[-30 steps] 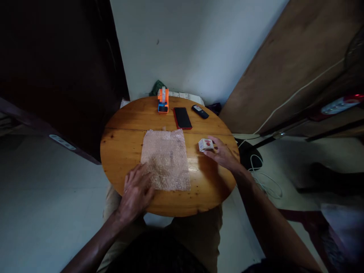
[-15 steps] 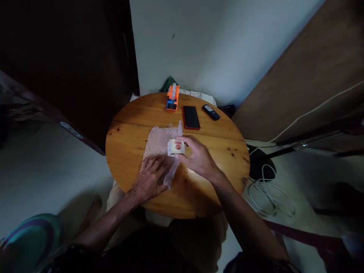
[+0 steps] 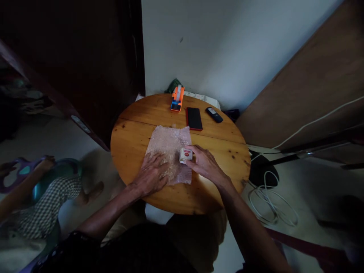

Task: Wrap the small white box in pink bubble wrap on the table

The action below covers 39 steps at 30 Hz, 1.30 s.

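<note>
A sheet of bubble wrap (image 3: 167, 138) lies spread on the round wooden table (image 3: 222, 159). My left hand (image 3: 152, 172) rests flat on its lower left part, fingers spread. Near the sheet's right edge, my right hand (image 3: 203, 162) grips a small white box (image 3: 185, 155) with red print between thumb and fingers. The box is on or just over the bubble wrap; I cannot tell whether it touches.
Toward the wall stand an orange tape dispenser (image 3: 178, 98), a dark phone with a red edge (image 3: 194, 118) and a small black handset (image 3: 214, 114). Coiled white cable (image 3: 270, 204) lies on the floor at right. Another person (image 3: 54, 204) sits at left.
The bubble wrap's right side, raised before, now lies flatter. My right hand has brought the box down over that side. Another person has come into view at the left as the camera turned.
</note>
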Each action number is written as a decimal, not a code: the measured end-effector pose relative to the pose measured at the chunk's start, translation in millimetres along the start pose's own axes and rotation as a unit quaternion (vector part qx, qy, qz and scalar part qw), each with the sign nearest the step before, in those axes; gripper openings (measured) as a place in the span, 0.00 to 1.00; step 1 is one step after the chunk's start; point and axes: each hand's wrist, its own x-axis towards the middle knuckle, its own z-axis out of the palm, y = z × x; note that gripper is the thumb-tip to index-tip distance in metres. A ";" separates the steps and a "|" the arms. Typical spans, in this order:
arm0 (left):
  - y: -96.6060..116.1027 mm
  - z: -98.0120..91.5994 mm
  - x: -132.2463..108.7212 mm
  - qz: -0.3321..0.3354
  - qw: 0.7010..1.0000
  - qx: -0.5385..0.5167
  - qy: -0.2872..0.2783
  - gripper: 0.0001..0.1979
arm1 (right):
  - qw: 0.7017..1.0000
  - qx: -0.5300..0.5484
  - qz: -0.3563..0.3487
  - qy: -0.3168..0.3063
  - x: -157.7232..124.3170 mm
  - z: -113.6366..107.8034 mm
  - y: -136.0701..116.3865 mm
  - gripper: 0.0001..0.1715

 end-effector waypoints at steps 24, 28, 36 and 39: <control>33.5 28.3 -2.8 0.043 0.999 0.003 -0.025 0.29 | 0.996 -0.069 -0.060 -0.018 34.0 6.2 -58.4 0.21; 35.4 25.3 -2.6 0.051 0.999 -0.001 -0.007 0.29 | 0.998 -0.041 -0.042 -0.018 32.9 22.5 -45.6 0.23; 34.7 25.1 -6.5 0.055 0.998 -0.018 0.010 0.22 | 0.991 0.117 -0.029 0.058 19.5 55.8 -16.8 0.34; 33.7 24.3 -7.5 0.070 0.997 -0.018 0.005 0.19 | 0.977 0.193 -0.015 0.089 15.1 67.8 -6.6 0.36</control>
